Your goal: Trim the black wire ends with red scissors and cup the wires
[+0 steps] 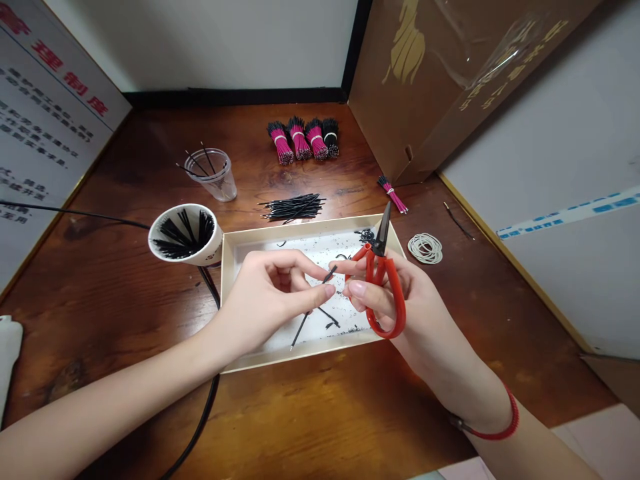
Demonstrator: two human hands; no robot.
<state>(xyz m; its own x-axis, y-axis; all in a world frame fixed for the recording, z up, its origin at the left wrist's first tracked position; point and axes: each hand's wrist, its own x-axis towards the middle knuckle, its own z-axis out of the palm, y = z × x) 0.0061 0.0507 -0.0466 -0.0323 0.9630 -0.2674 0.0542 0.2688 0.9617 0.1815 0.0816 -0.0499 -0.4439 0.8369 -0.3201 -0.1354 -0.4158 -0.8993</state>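
My left hand [270,297] pinches a short black wire [310,309] between thumb and fingertips, above a shallow cardboard tray [310,231]. My right hand [383,297] grips red-handled scissors [384,293], their dark blades pointing up and away from me. The wire's upper end lies just left of the scissors' red handle, and the blades stand apart from it. Black wire snippets lie scattered on the white paper lining the tray, beneath both hands.
Several pink-and-black wire bundles [300,139] stand at the back of the wooden desk [125,300]. Nearby are a clear plastic cup [213,175], a paper cup [185,233] of black wires, a loose black wire bunch [293,207], rubber bands [425,248] and a cardboard box [415,87].
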